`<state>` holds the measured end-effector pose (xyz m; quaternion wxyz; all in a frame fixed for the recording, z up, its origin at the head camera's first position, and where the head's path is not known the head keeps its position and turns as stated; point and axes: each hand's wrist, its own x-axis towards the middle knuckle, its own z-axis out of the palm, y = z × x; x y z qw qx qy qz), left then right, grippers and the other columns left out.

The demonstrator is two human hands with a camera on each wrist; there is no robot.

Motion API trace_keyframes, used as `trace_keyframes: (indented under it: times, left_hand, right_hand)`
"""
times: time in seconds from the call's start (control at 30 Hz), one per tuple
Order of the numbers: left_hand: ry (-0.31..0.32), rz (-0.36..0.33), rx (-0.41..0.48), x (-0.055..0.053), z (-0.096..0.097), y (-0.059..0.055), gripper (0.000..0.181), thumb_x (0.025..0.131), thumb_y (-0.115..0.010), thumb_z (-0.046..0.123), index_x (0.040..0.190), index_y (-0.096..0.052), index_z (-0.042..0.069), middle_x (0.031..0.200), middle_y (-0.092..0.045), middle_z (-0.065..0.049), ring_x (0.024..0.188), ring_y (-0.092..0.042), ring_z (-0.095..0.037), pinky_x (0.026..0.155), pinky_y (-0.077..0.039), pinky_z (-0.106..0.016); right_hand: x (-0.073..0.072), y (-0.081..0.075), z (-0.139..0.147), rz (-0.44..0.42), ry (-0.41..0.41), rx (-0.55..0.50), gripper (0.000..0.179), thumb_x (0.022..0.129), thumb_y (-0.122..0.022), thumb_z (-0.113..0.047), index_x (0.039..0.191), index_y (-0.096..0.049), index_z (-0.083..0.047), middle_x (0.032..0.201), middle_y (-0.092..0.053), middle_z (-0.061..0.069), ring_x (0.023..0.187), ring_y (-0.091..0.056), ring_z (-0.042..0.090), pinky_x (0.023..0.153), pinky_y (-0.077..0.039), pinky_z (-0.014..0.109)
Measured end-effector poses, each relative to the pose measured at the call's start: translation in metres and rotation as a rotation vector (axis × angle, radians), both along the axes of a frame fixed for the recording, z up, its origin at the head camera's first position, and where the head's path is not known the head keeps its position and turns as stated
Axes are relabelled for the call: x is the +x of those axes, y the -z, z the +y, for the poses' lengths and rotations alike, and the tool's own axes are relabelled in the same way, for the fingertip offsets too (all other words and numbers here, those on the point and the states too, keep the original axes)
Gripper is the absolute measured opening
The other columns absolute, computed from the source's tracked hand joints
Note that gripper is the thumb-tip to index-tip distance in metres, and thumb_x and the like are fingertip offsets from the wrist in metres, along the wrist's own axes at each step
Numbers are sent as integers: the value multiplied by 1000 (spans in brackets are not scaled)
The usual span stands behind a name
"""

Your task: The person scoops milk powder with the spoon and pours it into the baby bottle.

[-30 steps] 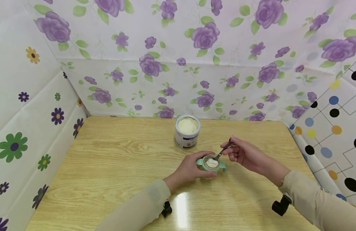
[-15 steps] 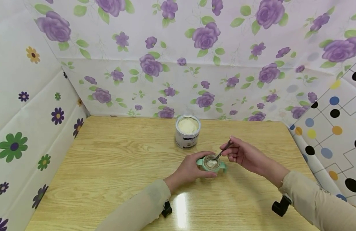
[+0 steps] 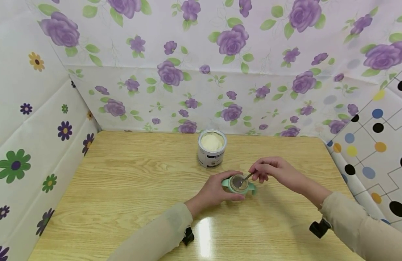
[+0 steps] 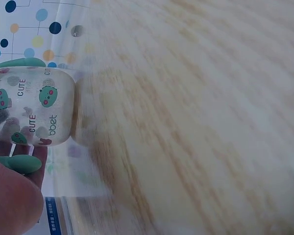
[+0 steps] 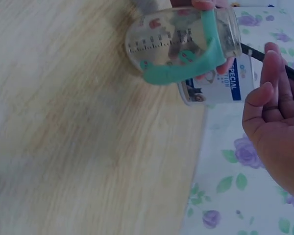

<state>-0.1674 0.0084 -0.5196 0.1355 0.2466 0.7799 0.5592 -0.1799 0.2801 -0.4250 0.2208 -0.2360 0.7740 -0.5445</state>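
A clear baby bottle (image 3: 241, 191) with green handles stands uncapped on the table. My left hand (image 3: 217, 188) grips it from the left, thumb in front and fingers behind. Printed cartoon figures and the word CUTE show on the bottle (image 4: 39, 105) in the left wrist view; measuring marks face the right wrist view. My right hand (image 3: 279, 173) pinches the dark handle of a spoon (image 3: 248, 176), whose bowl is down in the bottle's mouth. In the right wrist view the spoon handle (image 5: 254, 52) slants out of the opening. Little white powder shows at the mouth now.
Behind the bottle stands an open white tin (image 3: 210, 159) full of pale powder (image 3: 212, 141). The wooden table (image 3: 132, 188) meets a flowered cloth wall (image 3: 139, 98) at the back, with patterned walls on both sides.
My right hand has turned over and lowered the spoon handle. The white powder heaped on the spoon has gone from view in the bottle's mouth. The left hand and bottle have not moved.
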Motion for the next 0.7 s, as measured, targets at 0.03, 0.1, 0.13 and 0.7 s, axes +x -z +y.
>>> trace_keyframes:
  times: [0.03, 0.1, 0.13, 0.7]
  left_hand:
    - [1, 0, 1, 0, 0, 0, 75, 79, -98, 36, 147, -67, 27, 133, -71, 15, 118, -65, -6, 105, -51, -33]
    - [1, 1, 3, 0, 0, 0, 75, 79, -98, 36, 147, -66, 27, 133, -71, 15, 118, -65, -6, 105, -51, -33]
    - [1, 2, 3, 0, 0, 0, 76, 79, -98, 36, 147, -66, 26, 133, -71, 15, 118, -65, -6, 105, -51, -33]
    - [12, 3, 10, -1, 0, 3, 75, 80, -97, 35, 148, -66, 27, 135, -70, 16, 119, -65, -5, 105, -51, -33]
  right_hand:
    - [0, -1, 1, 34, -17, 20, 31, 116, -47, -16, 122, -73, -1, 101, -77, 16, 85, -69, 36, 75, -59, 34]
    - [1, -4, 1, 78, -48, 41, 30, 115, -46, -11, 126, -72, 0, 100, -77, 18, 83, -69, 35, 74, -59, 34]
    - [1, -5, 2, 91, -62, 49, 31, 115, -45, -8, 128, -71, 1, 99, -77, 18, 82, -69, 33, 74, -59, 34]
    - [0, -11, -1, 158, -100, 98, 36, 113, -39, -1, 128, -72, 1, 95, -77, 13, 78, -67, 24, 71, -60, 35]
